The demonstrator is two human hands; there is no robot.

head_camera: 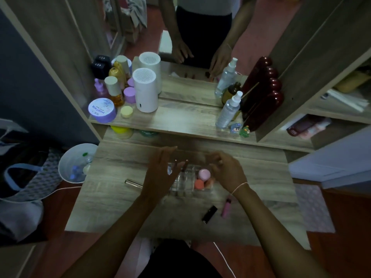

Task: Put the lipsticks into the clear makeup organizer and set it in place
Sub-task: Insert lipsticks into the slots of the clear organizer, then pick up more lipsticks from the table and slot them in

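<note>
On the wooden vanity top, centre: clear makeup organizer, lying flat between both hands. Its right-hand compartments hold a pink round puff and an orange sponge, with a further peach sponge beside them; the left compartments hold upright, dark-tipped sticks, too blurred to name.

Left hand — fingers spread wide, palm turned inward, hovering over the organizer's left end; nothing visibly gripped.

Right hand — fingers curled and pinched together above the organizer's right rear corner; whether they hold anything cannot be told. A thin pale string circles that wrist.

Loose items on the top, near edge: black lipstick and pink lipstick, lying side by side but apart, just right of the organizer and below the right wrist. A slim metallic tube lies left of the organizer, partly under the left wrist.

Raised shelf behind: white cylindrical appliance, purple jar, yellow-lidded pot, clear spray bottle, dark red case — all backed by a mirror.

Floor, left of the vanity: white bin.
</note>
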